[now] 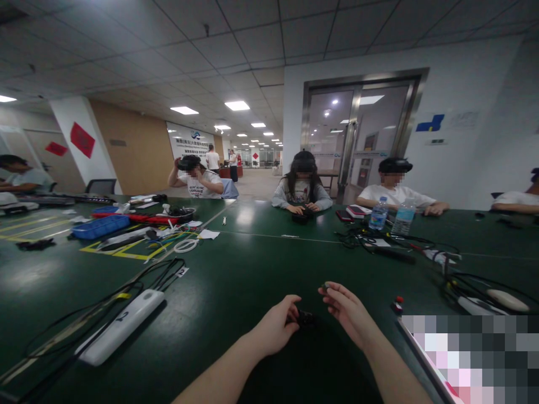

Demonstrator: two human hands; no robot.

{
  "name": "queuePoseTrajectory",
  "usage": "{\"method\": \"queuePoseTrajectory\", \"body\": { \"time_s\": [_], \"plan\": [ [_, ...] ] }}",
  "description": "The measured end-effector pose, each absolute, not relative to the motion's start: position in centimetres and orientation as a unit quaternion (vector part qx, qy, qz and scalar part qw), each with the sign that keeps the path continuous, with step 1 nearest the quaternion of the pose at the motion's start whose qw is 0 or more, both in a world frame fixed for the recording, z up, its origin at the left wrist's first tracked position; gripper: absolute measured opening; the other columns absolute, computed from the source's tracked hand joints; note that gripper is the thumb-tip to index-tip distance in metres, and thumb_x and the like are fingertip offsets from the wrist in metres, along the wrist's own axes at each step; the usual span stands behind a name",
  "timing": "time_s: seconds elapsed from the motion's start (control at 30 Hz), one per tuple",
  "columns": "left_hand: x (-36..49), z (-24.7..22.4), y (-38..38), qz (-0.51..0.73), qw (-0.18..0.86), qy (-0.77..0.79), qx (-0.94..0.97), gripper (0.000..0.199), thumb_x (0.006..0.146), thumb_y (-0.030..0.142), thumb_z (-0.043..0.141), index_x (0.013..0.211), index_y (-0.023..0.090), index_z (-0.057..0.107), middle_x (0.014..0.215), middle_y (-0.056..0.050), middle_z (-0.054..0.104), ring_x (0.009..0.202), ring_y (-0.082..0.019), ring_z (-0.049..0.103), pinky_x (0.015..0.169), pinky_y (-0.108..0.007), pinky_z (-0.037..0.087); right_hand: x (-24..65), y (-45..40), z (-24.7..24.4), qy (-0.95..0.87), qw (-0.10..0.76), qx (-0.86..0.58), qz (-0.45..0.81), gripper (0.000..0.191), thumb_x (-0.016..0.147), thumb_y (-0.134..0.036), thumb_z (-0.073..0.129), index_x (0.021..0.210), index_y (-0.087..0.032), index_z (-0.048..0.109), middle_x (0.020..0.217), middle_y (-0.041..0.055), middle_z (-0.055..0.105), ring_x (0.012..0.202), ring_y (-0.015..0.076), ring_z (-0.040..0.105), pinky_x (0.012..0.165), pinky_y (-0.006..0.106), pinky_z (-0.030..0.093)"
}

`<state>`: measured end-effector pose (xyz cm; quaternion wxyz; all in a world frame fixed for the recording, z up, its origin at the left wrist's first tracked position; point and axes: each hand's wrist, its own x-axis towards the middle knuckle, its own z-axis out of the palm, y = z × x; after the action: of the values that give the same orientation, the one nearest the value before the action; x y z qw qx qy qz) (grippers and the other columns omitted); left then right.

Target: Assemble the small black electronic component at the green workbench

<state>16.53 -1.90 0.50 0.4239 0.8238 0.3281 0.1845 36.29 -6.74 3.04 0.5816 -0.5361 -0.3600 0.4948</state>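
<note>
My left hand [278, 322] rests low over the green tabletop, its fingers curled around the near end of a small black object [307, 318]. What kind of object it is, I cannot make out against the dark table. Just to the right, my right hand [347, 310] is raised a little, thumb and forefinger pinched on a tiny dark piece [324, 288]. That piece is apart from the black object.
A white power strip [124, 325] with black cables lies at left. Behind it are a blue tray [101, 226] and tangled wires. At right stand two water bottles [378, 214] among cables. A small red-topped item [398, 304] sits beside my right forearm. People sit across the table.
</note>
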Motion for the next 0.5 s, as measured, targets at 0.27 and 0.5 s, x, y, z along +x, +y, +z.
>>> {"method": "queuePoseTrajectory", "body": {
  "time_s": [0.27,0.5],
  "plan": [
    [16.8,0.6,-2.1,0.194,0.415,0.333,0.824,0.052,0.075,0.018,0.050,0.122,0.024,0.030,0.099,-0.002,0.052,0.087,-0.012,0.050,0.079,-0.028,0.040,36.6,-6.6,2.9,-0.335,0.604,-0.524,0.498,0.028,0.067,-0.036,0.058,0.091,-0.023,0.052,0.093,0.0056,0.065,0.081,0.0202,0.060,0.064,0.031,0.045],
    [16.5,1.7,-2.5,0.185,0.412,0.339,0.825,0.037,0.084,0.027,0.035,0.121,0.025,0.032,0.101,-0.002,0.053,0.089,-0.012,0.050,0.078,-0.027,0.039,36.5,-6.7,3.0,-0.333,0.604,-0.513,0.511,0.027,0.067,-0.036,0.060,0.089,-0.023,0.054,0.089,0.0040,0.065,0.077,0.0185,0.060,0.064,0.030,0.044]
  ]
}}
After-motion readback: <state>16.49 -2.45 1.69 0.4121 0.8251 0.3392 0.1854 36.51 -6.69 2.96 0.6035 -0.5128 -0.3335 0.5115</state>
